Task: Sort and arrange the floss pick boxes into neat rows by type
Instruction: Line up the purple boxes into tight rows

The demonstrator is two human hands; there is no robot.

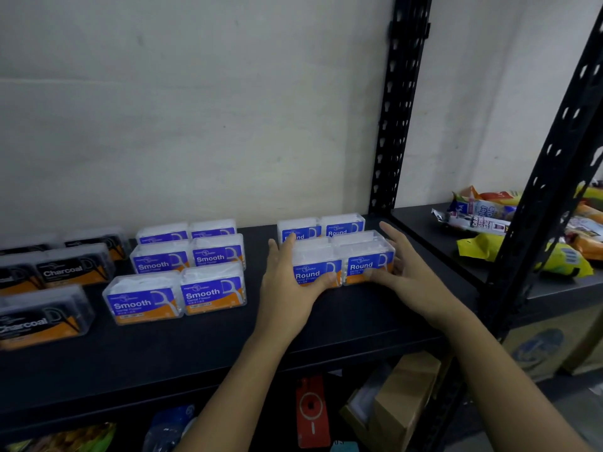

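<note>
Fingers point(284, 252) of the left hand point(287, 285) and right hand point(411, 272) are pressed straight against the front Round boxes point(359, 256), bracketed between them.

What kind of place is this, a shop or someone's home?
Probably a stockroom or shop storeroom: black slotted metal racking, identical floss pick boxes in rows, snack packets heaped on the neighbouring shelf.

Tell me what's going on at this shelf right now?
A person is lining up floss pick boxes on a black shelf. The left hand and right hand press in from either side on the front two Round boxes, thumbs on their fronts. Two more Round boxes stand behind them. The Smooth boxes sit in pairs to the left, and the Charcoal boxes farther left.
</note>
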